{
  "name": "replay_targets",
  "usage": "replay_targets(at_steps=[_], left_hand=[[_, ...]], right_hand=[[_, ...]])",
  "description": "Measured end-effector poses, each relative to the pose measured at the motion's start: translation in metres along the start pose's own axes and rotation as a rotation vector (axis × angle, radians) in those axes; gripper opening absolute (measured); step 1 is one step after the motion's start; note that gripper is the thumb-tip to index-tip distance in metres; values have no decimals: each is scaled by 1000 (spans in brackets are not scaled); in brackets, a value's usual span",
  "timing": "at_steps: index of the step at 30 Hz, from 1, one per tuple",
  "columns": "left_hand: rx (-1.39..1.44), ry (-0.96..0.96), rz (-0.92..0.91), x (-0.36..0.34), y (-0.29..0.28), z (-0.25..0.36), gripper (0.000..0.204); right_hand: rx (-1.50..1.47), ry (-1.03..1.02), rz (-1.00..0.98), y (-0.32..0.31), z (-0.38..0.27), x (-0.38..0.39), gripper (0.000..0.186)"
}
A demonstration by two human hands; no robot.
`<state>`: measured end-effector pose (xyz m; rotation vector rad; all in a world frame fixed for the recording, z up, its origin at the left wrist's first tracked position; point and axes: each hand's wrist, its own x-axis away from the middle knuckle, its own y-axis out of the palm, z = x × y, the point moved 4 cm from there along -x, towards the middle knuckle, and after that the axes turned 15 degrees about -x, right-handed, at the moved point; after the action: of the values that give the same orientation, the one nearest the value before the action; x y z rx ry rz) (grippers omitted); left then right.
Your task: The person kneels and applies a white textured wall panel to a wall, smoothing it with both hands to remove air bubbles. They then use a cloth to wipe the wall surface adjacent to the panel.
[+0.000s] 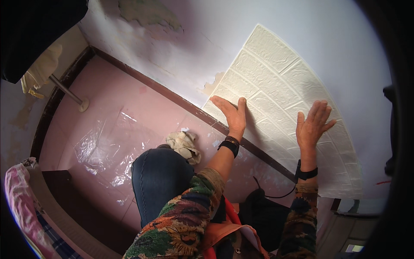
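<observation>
A white brick-patterned wall panel lies against the pale lilac wall, low above the dark baseboard. My left hand rests on the panel's left edge, fingers stretched out and thumb raised. My right hand is spread on the panel farther right, fingers apart. A crumpled beige cloth lies on the floor beside my jeans-covered knee.
The pink floor carries clear plastic film and scattered flakes. A metal pole stands at upper left. Pink and plaid bedding is at lower left. The wall has peeling patches. A black cord lies near the baseboard.
</observation>
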<state>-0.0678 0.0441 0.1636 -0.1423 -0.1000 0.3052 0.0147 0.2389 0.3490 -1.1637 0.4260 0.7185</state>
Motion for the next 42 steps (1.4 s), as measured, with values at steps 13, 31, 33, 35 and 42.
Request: replay_targets(at_steps=[13, 31, 33, 35, 42], left_hand=[[392, -382, -179, -37, -13, -83, 131], [389, -496, -196, -51, 1, -134, 151], [382, -503, -197, -52, 0, -133, 151], [384, -524, -197, -49, -1, -131, 152], [471, -511, -218, -31, 4, -90, 141]], right_hand=[[-5, 8, -14, 0, -1, 1, 90], [-5, -10, -8, -1, -1, 2, 89], [-5, -7, -10, -2, -1, 1, 88], [-5, -8, -3, -2, -2, 1, 88], [-22, 36, -55, 0, 0, 2, 85]])
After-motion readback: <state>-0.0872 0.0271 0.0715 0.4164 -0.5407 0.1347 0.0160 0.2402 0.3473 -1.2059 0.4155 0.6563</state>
